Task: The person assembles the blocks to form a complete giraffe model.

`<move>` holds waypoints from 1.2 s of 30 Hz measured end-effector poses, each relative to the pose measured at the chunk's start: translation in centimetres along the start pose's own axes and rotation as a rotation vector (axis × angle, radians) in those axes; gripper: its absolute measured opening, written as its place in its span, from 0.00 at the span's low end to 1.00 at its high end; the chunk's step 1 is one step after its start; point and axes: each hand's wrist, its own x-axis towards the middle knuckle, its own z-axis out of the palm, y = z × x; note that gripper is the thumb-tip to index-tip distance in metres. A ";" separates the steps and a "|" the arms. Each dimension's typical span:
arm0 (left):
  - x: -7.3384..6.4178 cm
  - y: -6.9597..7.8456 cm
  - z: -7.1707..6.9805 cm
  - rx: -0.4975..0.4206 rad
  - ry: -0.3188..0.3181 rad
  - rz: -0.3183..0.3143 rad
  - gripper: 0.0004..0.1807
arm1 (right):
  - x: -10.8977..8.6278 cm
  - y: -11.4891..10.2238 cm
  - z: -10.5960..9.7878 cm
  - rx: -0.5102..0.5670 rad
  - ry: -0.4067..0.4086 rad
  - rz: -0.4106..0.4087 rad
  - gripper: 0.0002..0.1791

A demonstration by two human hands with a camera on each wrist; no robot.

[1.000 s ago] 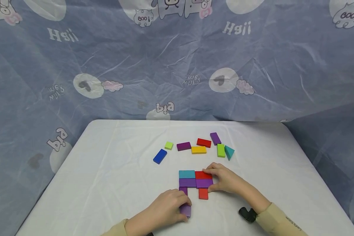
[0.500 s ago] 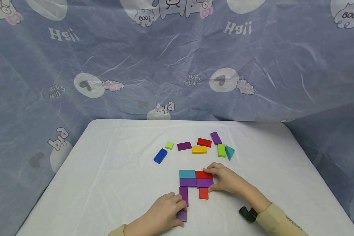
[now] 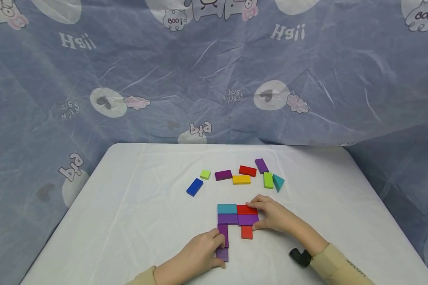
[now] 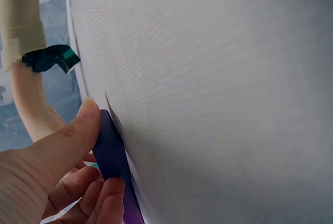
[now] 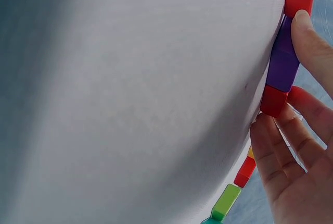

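Observation:
My left hand (image 3: 201, 252) pinches a light purple block (image 3: 222, 255) between thumb and fingers. This block lies at the near end of an upright dark purple block (image 3: 223, 236), seemingly touching it. Further up, a teal block (image 3: 227, 209) and a red block (image 3: 247, 209) form a row above two purple blocks (image 3: 228, 219). My right hand (image 3: 273, 213) grips the right end of these rows, fingers on the red block's far edge and thumb by the purple one. Below that purple block sits a small red block (image 3: 247, 232). In the left wrist view, fingers partly hide the held block (image 4: 110, 148).
Loose blocks lie further back on the white table (image 3: 146, 221): blue (image 3: 194, 187), small green (image 3: 205, 174), dark purple (image 3: 223, 175), yellow (image 3: 241, 179), red (image 3: 247, 171), purple (image 3: 261, 166), green (image 3: 268, 180), and a teal triangle (image 3: 278, 183). A patterned blue cloth (image 3: 185, 71) hangs behind.
My left hand first drew the light purple block nearer and to the left, then pushed it back up, in line with the upright dark purple block. The right hand has stayed in place.

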 end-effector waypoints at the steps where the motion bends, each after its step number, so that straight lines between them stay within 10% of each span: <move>1: 0.0 0.0 0.0 -0.010 -0.002 -0.005 0.20 | 0.0 0.0 0.0 -0.003 0.000 -0.003 0.37; 14: 0.2 -0.4 -0.4 -0.089 0.003 -0.064 0.21 | 0.0 -0.2 -0.1 -0.002 -0.006 -0.001 0.37; 23: 1.9 -3.5 -2.5 -0.044 0.104 -0.051 0.21 | 0.0 0.0 -0.1 0.004 -0.004 0.009 0.38; 36: 4.8 -6.8 -2.0 -0.030 -0.104 -0.053 0.41 | -0.1 -0.2 -0.1 0.005 -0.002 0.008 0.37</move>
